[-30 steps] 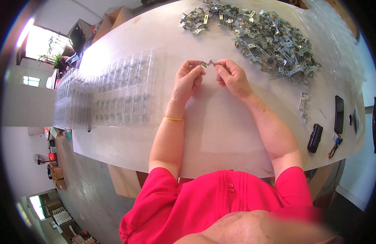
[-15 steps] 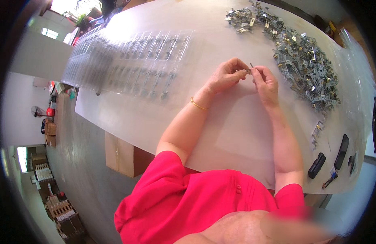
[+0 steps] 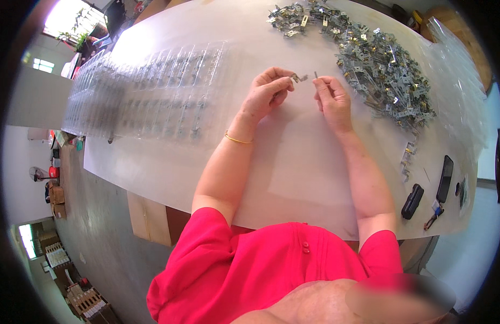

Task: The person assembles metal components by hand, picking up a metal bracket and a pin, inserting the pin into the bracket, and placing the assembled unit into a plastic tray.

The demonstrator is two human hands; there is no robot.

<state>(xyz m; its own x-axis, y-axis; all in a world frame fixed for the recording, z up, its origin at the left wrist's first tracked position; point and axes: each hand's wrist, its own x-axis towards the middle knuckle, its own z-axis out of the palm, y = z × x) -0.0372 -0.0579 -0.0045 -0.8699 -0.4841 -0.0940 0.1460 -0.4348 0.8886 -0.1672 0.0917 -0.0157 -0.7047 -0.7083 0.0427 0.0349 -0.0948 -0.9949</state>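
Above the pale table (image 3: 309, 173), my left hand (image 3: 267, 94) pinches a small metal bracket-like part (image 3: 300, 79) between thumb and fingertips. My right hand (image 3: 334, 102) is closed on a thin metal pin (image 3: 315, 75) that stands upright from the fingertips. A small gap separates the pin from the metal part. To the right of my hands, a large pile of similar small metal parts (image 3: 388, 70) spreads over the table. On the left lie transparent plastic trays (image 3: 169, 81) with rows of small metal parts in them.
At the table's right edge lie a black phone-like slab (image 3: 445, 178), a black oblong case (image 3: 412, 201) and a small keyring-like item (image 3: 434, 216). Transparent plastic sheets (image 3: 450, 86) hang near the far right. A cardboard box (image 3: 148, 218) stands below the table's left front edge.
My hands have drawn apart: the metal part and pin, close together before, now have a gap between them. The whole view has shifted slightly.
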